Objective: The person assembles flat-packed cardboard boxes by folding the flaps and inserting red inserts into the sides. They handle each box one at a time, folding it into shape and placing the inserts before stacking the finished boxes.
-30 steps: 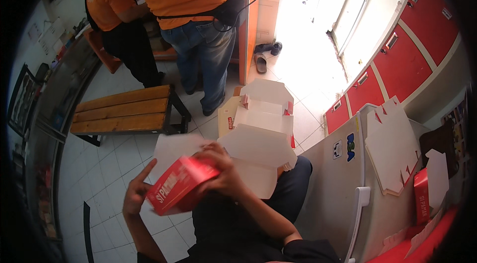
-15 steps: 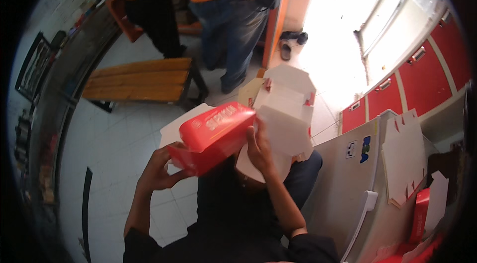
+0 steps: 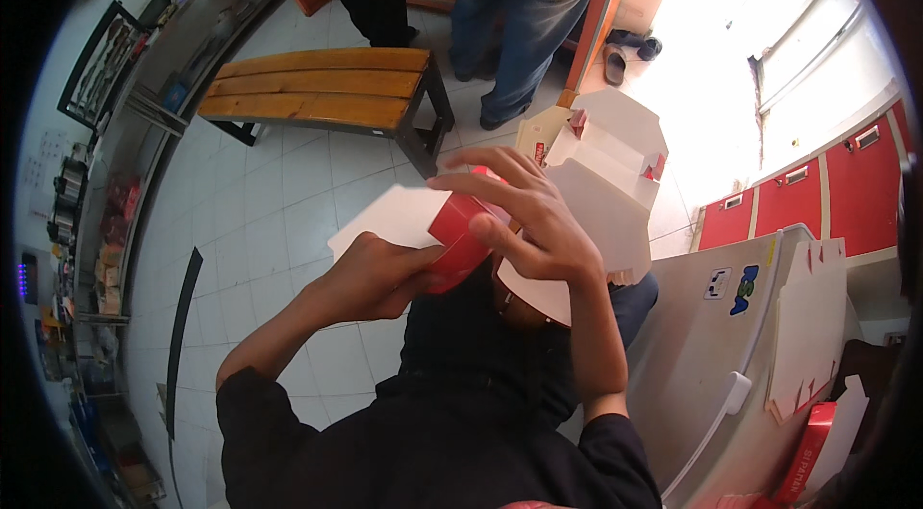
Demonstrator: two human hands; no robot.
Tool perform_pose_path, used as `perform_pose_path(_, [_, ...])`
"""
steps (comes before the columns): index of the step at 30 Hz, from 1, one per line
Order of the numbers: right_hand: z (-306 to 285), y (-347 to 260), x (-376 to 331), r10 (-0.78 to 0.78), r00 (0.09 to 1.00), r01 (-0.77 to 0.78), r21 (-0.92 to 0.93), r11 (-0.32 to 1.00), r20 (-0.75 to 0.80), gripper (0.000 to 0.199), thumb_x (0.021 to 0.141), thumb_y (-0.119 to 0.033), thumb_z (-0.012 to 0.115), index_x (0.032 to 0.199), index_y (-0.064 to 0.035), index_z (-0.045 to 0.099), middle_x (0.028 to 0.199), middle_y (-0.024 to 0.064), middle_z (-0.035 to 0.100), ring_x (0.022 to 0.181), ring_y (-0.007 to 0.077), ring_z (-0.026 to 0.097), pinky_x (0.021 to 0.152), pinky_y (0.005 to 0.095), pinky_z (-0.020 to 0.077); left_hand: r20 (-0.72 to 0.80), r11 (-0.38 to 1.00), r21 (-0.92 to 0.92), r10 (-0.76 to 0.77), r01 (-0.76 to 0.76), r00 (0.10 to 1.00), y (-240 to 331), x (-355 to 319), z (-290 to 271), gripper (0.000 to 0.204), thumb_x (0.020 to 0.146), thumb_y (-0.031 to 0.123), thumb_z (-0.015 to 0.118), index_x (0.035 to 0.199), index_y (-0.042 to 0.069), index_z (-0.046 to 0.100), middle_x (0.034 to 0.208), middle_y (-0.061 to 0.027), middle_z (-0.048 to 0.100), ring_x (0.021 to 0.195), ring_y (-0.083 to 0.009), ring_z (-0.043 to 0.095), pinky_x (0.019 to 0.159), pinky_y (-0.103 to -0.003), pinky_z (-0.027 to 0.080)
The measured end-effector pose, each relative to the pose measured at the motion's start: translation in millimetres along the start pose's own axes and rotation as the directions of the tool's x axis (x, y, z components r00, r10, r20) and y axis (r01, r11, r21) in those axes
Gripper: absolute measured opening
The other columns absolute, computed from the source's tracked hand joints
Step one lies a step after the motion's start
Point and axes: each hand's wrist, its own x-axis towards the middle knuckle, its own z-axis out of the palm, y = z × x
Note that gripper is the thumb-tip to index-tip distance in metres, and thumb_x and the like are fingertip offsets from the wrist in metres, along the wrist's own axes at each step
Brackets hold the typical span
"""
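In front of my lap is a red cardboard box [image 3: 458, 232] with a white flap [image 3: 389, 219] sticking out on its left. My left hand [image 3: 370, 280] is closed on the box's near left end, thumb along the red side. My right hand [image 3: 543, 221] curves over the right part, with thumb and bent fingers around it and hiding much of the box. Just right of the box, unfolded white carton blanks [image 3: 601, 206] with small red tabs lie over my right knee.
A wooden bench [image 3: 317, 91] stands ahead to the left. Beyond it are two people, one in jeans [image 3: 514, 19]. At right is a white refrigerator [image 3: 702, 336] with flat cartons [image 3: 808, 336] and a red box [image 3: 810, 451] beside them. Red cabinets [image 3: 793, 182] line the wall.
The red box has turned, so its printed top no longer shows and the white flap shows more. My right hand has moved from its side to over it. The view has shifted.
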Motion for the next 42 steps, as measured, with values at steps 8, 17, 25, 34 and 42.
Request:
perform_pose_path(8, [-24,8,1,0.196,0.962,-0.214,0.079,0.974,0.191,0.017,0.086,-0.012,0.068,0.101,-0.0042,0.066,0.103,0.0096,0.068,0.096,0.0237,0.065,0.084,0.0330,0.0501,-0.071,0.993,0.097,0.073,-0.066,0.995,13,-2,2,0.035,0.085,0.012,0.070,0.120,0.011,0.064,0.103,-0.0125,0.071,0.078,-0.0254,0.071,0.066,-0.036,0.057])
perform_pose_path(17, [-7,-20,-4,0.198,0.908,0.012,0.496,0.868,-0.369,0.013,0.089,-0.003,0.068,0.100,0.0021,0.062,0.093,0.0048,0.058,0.085,0.0113,0.054,0.080,0.0246,0.0433,0.463,0.274,-0.812,-0.236,0.516,0.854,1,11,19,0.040,0.100,0.032,0.058,0.126,0.002,0.060,0.106,-0.0100,0.070,0.092,-0.0196,0.071,0.066,-0.031,0.063])
perform_pose_path(25, [-21,-22,4,0.239,0.965,-0.247,0.074,0.966,0.108,0.030,0.078,-0.005,0.072,0.108,-0.0036,0.071,0.096,0.0112,0.069,0.090,0.0231,0.065,0.084,0.0313,0.0501,0.400,0.286,-0.835,-0.271,0.470,0.876,3,18,22,0.041,0.101,0.040,0.056,0.117,0.004,0.063,0.092,-0.0025,0.068,0.072,-0.0090,0.063,0.056,-0.023,0.054])
perform_pose_path(34, [-33,-40,2,0.408,0.909,-0.384,-0.210,0.899,0.083,0.036,0.072,-0.013,0.078,0.107,-0.0060,0.072,0.106,0.0090,0.069,0.102,0.0267,0.064,0.092,0.0369,0.0498,0.329,0.425,-0.790,-0.314,0.442,0.891,8,22,10,0.036,0.107,0.033,0.046,0.095,0.003,0.063,0.071,0.0012,0.059,0.054,-0.0056,0.049,0.050,-0.022,0.041])
perform_pose_path(42, [-15,-38,-6,0.177,0.980,-0.176,-0.025,0.984,0.090,0.026,0.079,0.005,0.064,0.101,-0.0056,0.073,0.110,0.0098,0.065,0.100,0.0278,0.064,0.091,0.0384,0.0503,0.085,0.478,-0.859,-0.217,0.182,0.973,9,21,10,0.027,0.104,0.021,0.054,0.108,-0.004,0.065,0.086,-0.0070,0.070,0.071,-0.0077,0.063,0.064,-0.024,0.052])
